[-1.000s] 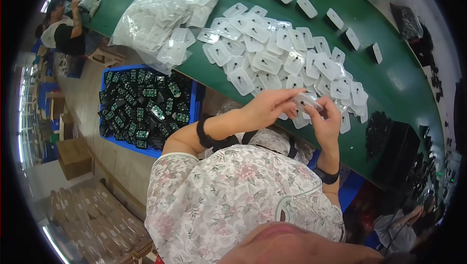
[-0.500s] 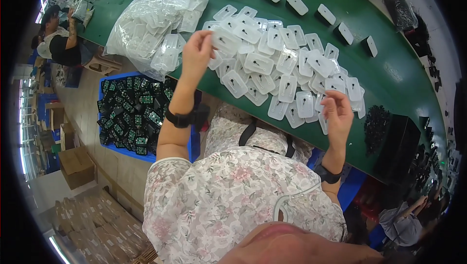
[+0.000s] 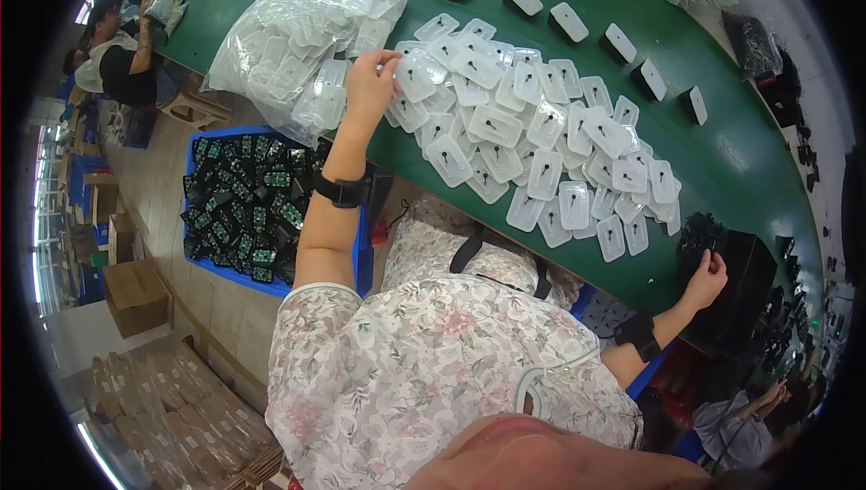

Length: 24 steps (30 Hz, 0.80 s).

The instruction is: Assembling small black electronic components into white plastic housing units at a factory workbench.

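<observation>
My left hand [image 3: 370, 88] is closed, its thumb and fingers pinching the edge of a translucent white plastic cover [image 3: 416, 80] at the left end of a heap. That heap of similar covers [image 3: 495, 127] spreads over the green table, each with rounded corners and a small black piece near its middle. To the right, my right hand [image 3: 705, 282] has its fingertips drawn together beside a pile of tiny black parts [image 3: 701, 234]. Whatever those fingertips hold is too small to make out. A black box [image 3: 747, 273] stands just right of that hand.
A clear bag of white covers [image 3: 271, 48] lies left of the heap. Black blocks with white tops [image 3: 568, 23] line the table's far side. Below the table's left edge, a blue crate [image 3: 271, 281] holds black cases with green circuit boards. Other people sit at far left and lower right.
My right hand has moved right, from the heap's near right edge to the tiny black parts. My left hand stays at the heap's left end with the cover. The view has shifted slightly.
</observation>
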{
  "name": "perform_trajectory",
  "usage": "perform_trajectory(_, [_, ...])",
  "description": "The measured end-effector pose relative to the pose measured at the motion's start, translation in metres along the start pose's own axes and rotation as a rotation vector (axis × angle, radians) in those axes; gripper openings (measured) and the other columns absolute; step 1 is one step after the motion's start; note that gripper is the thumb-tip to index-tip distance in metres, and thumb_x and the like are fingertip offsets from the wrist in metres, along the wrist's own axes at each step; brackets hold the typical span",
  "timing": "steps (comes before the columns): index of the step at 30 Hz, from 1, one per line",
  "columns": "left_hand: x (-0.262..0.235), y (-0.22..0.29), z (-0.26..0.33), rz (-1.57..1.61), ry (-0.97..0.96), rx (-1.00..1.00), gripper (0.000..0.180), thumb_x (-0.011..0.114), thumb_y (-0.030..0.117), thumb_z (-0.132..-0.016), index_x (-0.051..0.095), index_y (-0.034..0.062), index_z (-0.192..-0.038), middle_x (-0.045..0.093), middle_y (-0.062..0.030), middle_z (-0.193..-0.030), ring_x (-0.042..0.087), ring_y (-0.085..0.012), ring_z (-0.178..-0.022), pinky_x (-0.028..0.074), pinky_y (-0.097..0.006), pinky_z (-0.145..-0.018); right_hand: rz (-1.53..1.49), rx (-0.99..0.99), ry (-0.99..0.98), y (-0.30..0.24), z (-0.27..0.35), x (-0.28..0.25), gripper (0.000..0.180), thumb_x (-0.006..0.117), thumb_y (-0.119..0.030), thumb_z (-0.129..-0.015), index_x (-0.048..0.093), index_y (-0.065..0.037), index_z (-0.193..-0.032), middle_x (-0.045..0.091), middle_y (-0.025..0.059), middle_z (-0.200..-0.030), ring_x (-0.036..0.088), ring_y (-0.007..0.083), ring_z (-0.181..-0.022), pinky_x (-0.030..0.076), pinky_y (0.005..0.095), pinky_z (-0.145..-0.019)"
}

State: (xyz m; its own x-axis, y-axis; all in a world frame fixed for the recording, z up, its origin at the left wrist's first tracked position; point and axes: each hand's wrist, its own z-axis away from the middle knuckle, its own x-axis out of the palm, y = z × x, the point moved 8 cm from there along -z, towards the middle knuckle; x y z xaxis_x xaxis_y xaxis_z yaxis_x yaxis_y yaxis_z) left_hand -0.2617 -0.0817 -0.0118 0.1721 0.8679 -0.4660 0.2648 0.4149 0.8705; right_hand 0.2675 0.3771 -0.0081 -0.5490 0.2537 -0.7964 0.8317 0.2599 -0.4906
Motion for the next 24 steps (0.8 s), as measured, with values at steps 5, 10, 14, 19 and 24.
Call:
perform_trajectory(5, [-0.009, 0.004, 0.004, 0.090, 0.048, 0.024, 0.012, 0.054, 0.005, -0.085, 0.061, -0.0018, -0.093, 0.061, -0.0059, -0.080, 0.056, -0.0097, -0.047, 0.040, -0.022, -0.040, 0.159, -0.031, -0.045, -0.002, 0.004, 0.013, 0.025, 0.064, -0.030, -0.080, 0.065, -0.011, -0.095, 0.057, 0.0057, -0.084, 0.056, 0.0212, -0.076, 0.045, 0.0337, -0.067])
perform_trajectory(10, [-0.072, 0.015, 0.013, -0.568, 0.447, 0.396, 0.014, 0.060, 0.011, -0.082, 0.063, 0.0026, -0.093, 0.058, -0.0108, -0.083, 0.058, -0.0224, -0.069, 0.047, -0.031, -0.060, 0.198, -0.053, -0.063, -0.013, 0.003, 0.012, 0.019, 0.061, -0.027, -0.081, 0.063, -0.009, -0.086, 0.058, 0.0064, -0.084, 0.057, 0.0242, -0.077, 0.044, 0.0366, -0.065])
perform_trajectory(14, [-0.095, -0.011, 0.007, -1.080, 0.319, 0.115, 0.026, 0.067, 0.026, -0.075, 0.062, 0.0030, -0.086, 0.058, -0.0135, -0.090, 0.052, -0.0330, -0.092, 0.044, -0.041, -0.075, 0.223, -0.077, 0.020, -0.010, -0.001, 0.011, 0.020, 0.058, -0.028, -0.084, 0.062, -0.008, -0.085, 0.059, 0.0067, -0.085, 0.057, 0.0264, -0.077, 0.044, 0.0381, -0.065])
perform_trajectory(19, [-0.088, -0.019, -0.002, -1.121, 0.207, 0.100, 0.030, 0.070, 0.030, -0.071, 0.063, 0.0035, -0.083, 0.058, -0.0133, -0.091, 0.051, -0.0325, -0.093, 0.044, -0.041, -0.077, 0.213, -0.023, 0.119, -0.012, 0.000, -0.005, 0.022, 0.056, -0.030, -0.086, 0.058, -0.008, -0.088, 0.060, 0.0079, -0.085, 0.058, 0.0282, -0.077, 0.044, 0.0394, -0.065])
perform_trajectory(24, [-0.087, -0.032, -0.012, -1.059, 0.182, 0.119, 0.024, 0.069, 0.024, -0.071, 0.063, 0.0045, -0.084, 0.059, -0.0134, -0.092, 0.052, -0.0335, -0.092, 0.044, -0.042, -0.077, 0.227, 0.069, 0.161, -0.003, -0.001, -0.008, 0.021, 0.051, -0.029, -0.089, 0.050, -0.009, -0.093, 0.064, 0.0115, -0.082, 0.059, 0.0359, -0.076, 0.044, 0.0439, -0.063])
